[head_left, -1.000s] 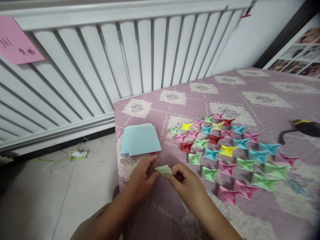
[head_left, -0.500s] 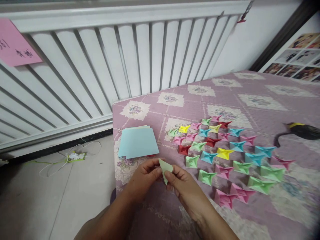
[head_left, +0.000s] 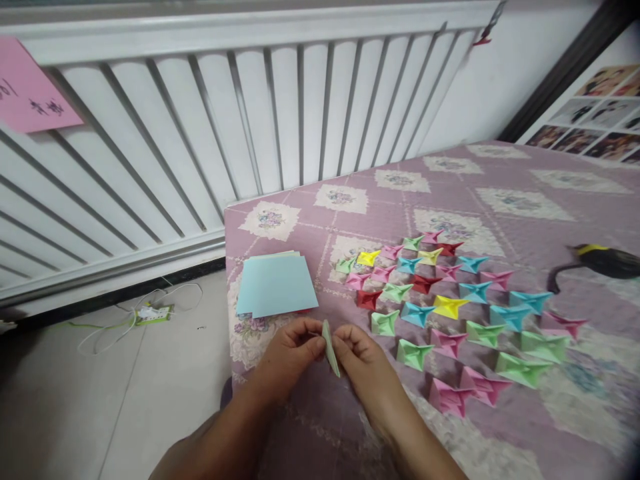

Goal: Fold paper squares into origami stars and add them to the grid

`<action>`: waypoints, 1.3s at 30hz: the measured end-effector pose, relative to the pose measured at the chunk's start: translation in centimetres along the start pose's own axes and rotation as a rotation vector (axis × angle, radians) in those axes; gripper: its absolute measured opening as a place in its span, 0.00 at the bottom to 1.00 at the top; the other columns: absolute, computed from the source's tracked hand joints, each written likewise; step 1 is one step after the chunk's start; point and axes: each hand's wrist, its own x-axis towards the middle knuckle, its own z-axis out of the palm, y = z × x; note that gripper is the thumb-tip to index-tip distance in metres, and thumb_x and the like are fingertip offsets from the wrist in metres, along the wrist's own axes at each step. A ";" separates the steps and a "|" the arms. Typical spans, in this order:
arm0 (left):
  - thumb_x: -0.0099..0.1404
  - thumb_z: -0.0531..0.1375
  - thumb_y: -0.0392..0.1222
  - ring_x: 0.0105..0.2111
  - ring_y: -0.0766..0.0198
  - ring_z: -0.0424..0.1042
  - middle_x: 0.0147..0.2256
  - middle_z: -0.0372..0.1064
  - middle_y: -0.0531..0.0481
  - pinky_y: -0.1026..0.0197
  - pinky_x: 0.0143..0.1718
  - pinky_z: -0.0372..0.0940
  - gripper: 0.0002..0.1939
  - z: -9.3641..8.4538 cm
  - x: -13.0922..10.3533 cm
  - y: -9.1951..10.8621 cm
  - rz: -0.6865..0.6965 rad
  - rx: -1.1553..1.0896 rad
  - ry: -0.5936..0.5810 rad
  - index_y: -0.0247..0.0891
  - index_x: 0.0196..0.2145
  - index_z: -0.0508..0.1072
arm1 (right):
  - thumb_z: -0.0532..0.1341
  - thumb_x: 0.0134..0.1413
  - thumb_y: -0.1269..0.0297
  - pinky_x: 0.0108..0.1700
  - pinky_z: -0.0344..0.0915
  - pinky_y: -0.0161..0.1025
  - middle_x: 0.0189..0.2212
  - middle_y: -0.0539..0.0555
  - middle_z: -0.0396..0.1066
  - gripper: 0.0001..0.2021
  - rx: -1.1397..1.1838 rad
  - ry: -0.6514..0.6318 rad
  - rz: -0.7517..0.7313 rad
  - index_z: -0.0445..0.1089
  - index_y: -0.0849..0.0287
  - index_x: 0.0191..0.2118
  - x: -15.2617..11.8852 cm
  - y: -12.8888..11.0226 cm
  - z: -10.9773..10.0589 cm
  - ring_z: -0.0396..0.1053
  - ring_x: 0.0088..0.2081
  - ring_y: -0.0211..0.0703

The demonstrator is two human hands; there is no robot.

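A small folded piece of pale green paper (head_left: 331,349) stands nearly edge-on between my two hands, above the near edge of the cloth. My left hand (head_left: 296,350) pinches it from the left with thumb and fingers. On its other side my right hand (head_left: 361,357) has thumb and fingers together at the paper's edge. Beyond my left hand lies a stack of square paper sheets (head_left: 278,287), light blue on top. To the right, several folded paper pieces in green, pink (head_left: 449,343), blue, red and yellow (head_left: 450,307) sit in rows.
The table bears a purple flowered cloth (head_left: 380,217). A black object with a yellow band (head_left: 607,261) lies at the right. Behind stands a white radiator (head_left: 280,120). On the floor at left is a power strip (head_left: 153,314) with cables.
The green paper has turned from showing its wide face to nearly edge-on. My right hand has shifted slightly right, its fingers no longer overlapping the paper's face.
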 end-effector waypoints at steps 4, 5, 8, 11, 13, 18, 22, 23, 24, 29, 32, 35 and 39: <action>0.55 0.65 0.45 0.31 0.65 0.67 0.30 0.69 0.53 0.63 0.36 0.61 0.11 -0.1 -0.1 0.3 -0.003 0.058 0.010 0.36 0.32 0.72 | 0.58 0.53 0.49 0.25 0.52 0.32 0.20 0.45 0.59 0.16 -0.128 -0.045 -0.050 0.63 0.57 0.26 -0.2 -0.1 -0.1 0.55 0.23 0.34; 0.55 0.65 0.45 0.30 0.66 0.66 0.29 0.68 0.53 0.63 0.35 0.60 0.10 -0.1 -0.1 0.3 -0.002 0.058 0.015 0.37 0.32 0.72 | 0.58 0.53 0.49 0.26 0.52 0.32 0.20 0.45 0.60 0.16 -0.140 -0.046 -0.059 0.64 0.57 0.26 -0.3 -0.1 -0.1 0.56 0.23 0.35; 0.56 0.64 0.44 0.28 0.67 0.65 0.27 0.67 0.55 0.64 0.33 0.59 0.10 -0.2 -0.1 0.2 -0.004 0.015 0.011 0.37 0.30 0.70 | 0.56 0.55 0.48 0.27 0.54 0.33 0.20 0.45 0.60 0.18 -0.112 -0.061 -0.063 0.66 0.57 0.26 -0.3 0.0 -0.3 0.56 0.24 0.36; 0.57 0.63 0.45 0.27 0.67 0.65 0.26 0.67 0.54 0.64 0.32 0.59 0.10 -0.3 -0.1 0.0 -0.007 -0.019 0.001 0.36 0.31 0.69 | 0.58 0.54 0.48 0.28 0.56 0.33 0.22 0.47 0.62 0.16 0.025 -0.111 -0.032 0.68 0.57 0.30 -0.3 0.3 -0.4 0.58 0.26 0.36; 0.58 0.63 0.44 0.26 0.67 0.65 0.26 0.67 0.54 0.64 0.31 0.59 0.09 -0.4 -0.1 -0.1 -0.011 -0.030 0.003 0.36 0.31 0.69 | 0.61 0.52 0.50 0.29 0.56 0.33 0.23 0.48 0.63 0.15 0.119 -0.133 0.004 0.69 0.58 0.31 -0.2 0.4 -0.3 0.59 0.26 0.36; 0.58 0.64 0.44 0.27 0.67 0.66 0.26 0.67 0.53 0.63 0.32 0.61 0.10 -0.3 -0.3 -0.2 -0.016 -0.072 0.002 0.36 0.31 0.69 | 0.67 0.45 0.53 0.27 0.56 0.32 0.23 0.47 0.64 0.14 0.300 -0.120 0.114 0.70 0.59 0.31 -0.3 0.2 0.0 0.59 0.24 0.34; 0.56 0.65 0.45 0.25 0.66 0.67 0.26 0.67 0.53 0.62 0.31 0.63 0.12 -0.1 -0.4 -0.1 -0.031 -0.139 0.003 0.36 0.30 0.69 | 0.69 0.42 0.54 0.26 0.56 0.31 0.24 0.47 0.65 0.15 0.417 -0.117 0.148 0.71 0.59 0.31 -0.4 0.2 0.2 0.59 0.24 0.33; 0.55 0.66 0.45 0.25 0.66 0.67 0.25 0.67 0.53 0.62 0.30 0.63 0.12 -0.1 -0.4 0.0 -0.035 -0.159 -0.003 0.35 0.30 0.69 | 0.70 0.43 0.55 0.26 0.56 0.31 0.24 0.47 0.65 0.14 0.433 -0.125 0.152 0.71 0.59 0.31 -0.4 0.3 0.3 0.59 0.24 0.33; 0.55 0.66 0.45 0.25 0.66 0.67 0.25 0.67 0.53 0.62 0.30 0.63 0.13 -0.1 -0.4 0.0 -0.040 -0.180 -0.010 0.35 0.30 0.69 | 0.69 0.43 0.55 0.26 0.56 0.31 0.24 0.47 0.65 0.14 0.448 -0.134 0.155 0.71 0.59 0.31 -0.4 0.4 0.3 0.59 0.24 0.32; 0.55 0.67 0.44 0.25 0.66 0.67 0.25 0.67 0.53 0.62 0.30 0.62 0.12 -0.3 -0.5 -0.1 -0.043 -0.242 -0.046 0.35 0.30 0.69 | 0.69 0.45 0.55 0.25 0.54 0.30 0.23 0.47 0.66 0.13 0.475 -0.159 0.153 0.70 0.59 0.31 -0.3 0.8 0.3 0.59 0.25 0.32; 0.56 0.66 0.44 0.25 0.66 0.67 0.25 0.68 0.53 0.62 0.30 0.61 0.12 -0.5 -0.4 -0.3 -0.039 -0.236 -0.057 0.35 0.31 0.70 | 0.68 0.46 0.55 0.26 0.55 0.30 0.24 0.47 0.66 0.13 0.461 -0.164 0.139 0.70 0.59 0.31 -0.4 0.7 0.3 0.59 0.26 0.32; 0.55 0.66 0.45 0.25 0.67 0.66 0.26 0.67 0.53 0.63 0.30 0.60 0.12 -0.6 -0.4 -0.5 -0.041 -0.215 -0.050 0.35 0.31 0.70 | 0.67 0.48 0.54 0.27 0.55 0.31 0.24 0.47 0.66 0.12 0.438 -0.151 0.139 0.71 0.59 0.31 -0.4 0.5 0.4 0.60 0.27 0.34; 0.56 0.65 0.42 0.25 0.70 0.63 0.24 0.66 0.55 0.66 0.28 0.57 0.09 -0.5 -0.3 -0.3 -0.015 -0.098 -0.010 0.35 0.30 0.71 | 0.64 0.49 0.52 0.26 0.54 0.32 0.22 0.47 0.65 0.14 0.307 -0.092 0.099 0.70 0.59 0.29 -0.3 0.3 0.3 0.59 0.25 0.34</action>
